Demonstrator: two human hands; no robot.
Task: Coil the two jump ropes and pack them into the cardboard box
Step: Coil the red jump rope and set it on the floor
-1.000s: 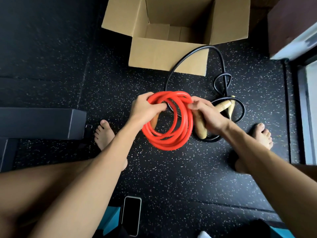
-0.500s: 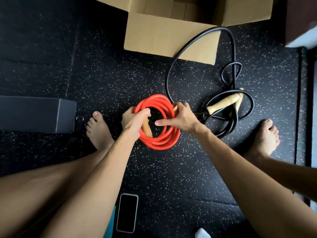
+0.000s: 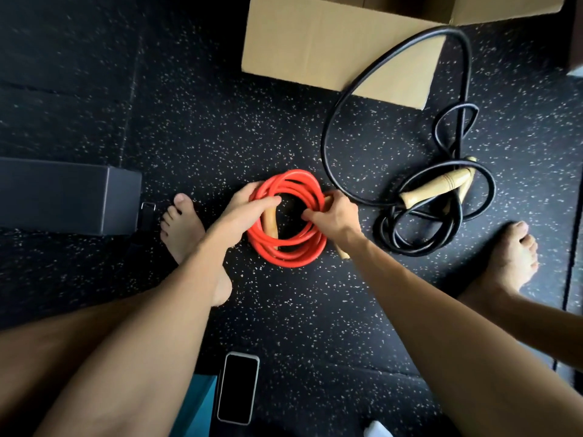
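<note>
2 ropes, 1 cardboard box point(image 3: 315, 42) far; left hand point(image 3: 249, 206) & right hand point(image 3: 332, 216) are each gripping the coiled red rope point(image 3: 284, 257), fingers curled; black rope point(image 3: 435, 187) is lying loose at right.

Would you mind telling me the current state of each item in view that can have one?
cardboard box: standing on the floor, interior out of view.
red jump rope: coiled, gripped on both sides.
black jump rope: uncoiled, sprawled on the floor, one loop against the cardboard box.
phone: face up, screen dark.
left hand: gripping the red coil's left side.
right hand: gripping its right side.
</note>
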